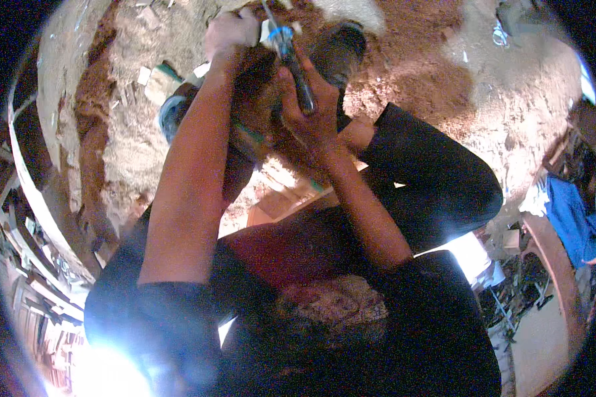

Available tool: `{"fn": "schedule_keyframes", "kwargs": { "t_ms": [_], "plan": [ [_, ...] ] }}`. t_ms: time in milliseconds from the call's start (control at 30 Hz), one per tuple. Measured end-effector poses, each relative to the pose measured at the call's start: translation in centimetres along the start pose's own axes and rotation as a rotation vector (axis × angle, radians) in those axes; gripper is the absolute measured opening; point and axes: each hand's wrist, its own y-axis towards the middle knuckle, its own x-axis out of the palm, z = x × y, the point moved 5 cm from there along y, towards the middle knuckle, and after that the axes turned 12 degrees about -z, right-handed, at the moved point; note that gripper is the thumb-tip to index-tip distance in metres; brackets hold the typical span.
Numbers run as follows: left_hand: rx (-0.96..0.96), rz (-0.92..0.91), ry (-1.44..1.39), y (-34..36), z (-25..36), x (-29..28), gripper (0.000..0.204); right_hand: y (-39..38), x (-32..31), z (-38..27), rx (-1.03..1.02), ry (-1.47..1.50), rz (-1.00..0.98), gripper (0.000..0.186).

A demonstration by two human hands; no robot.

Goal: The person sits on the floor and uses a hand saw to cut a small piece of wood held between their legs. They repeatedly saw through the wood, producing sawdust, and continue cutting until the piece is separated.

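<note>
My right hand [314, 109] is wrapped round the dark handle of a thin-shafted hand tool [302, 86]. The tool has a bright blue collar, and its narrow metal shaft points up past the picture's top edge; its tip is out of sight. Just left of the shaft, my left hand [230, 34] is closed, its fingers curled. What it grips is blurred and I cannot make it out. A small whitish piece [266, 31] shows between the hand and the blue collar. Both hands are out over the ground, near my feet.
Reddish sawdust [410, 59] covers the ground ahead. A dark shoe [343, 49] is right of the tool; another shoe [172, 118] is beside my left forearm. Wood scraps [159, 86] lie at left. A blue cloth [571, 218] hangs at far right, near clutter.
</note>
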Motion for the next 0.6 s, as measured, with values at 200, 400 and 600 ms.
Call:
{"fn": "schedule_keyframes", "kwargs": {
  "t_ms": [200,400,600],
  "plan": [
    [0.008,0.088,-0.02,0.3,-0.2,-1.1,0.055,-6.3,-0.1,2.8,-0.101,-0.044,0.012,0.05],
    [-0.002,0.072,-0.007,-1.5,0.4,-0.3,0.049,-0.5,-0.6,0.9,0.129,-0.006,-0.093,0.049],
    [0.018,0.099,-0.006,-1.2,-0.3,-0.5,0.049,-1.2,-0.2,4.2,0.652,0.209,-0.045,0.051]
  ]
}}
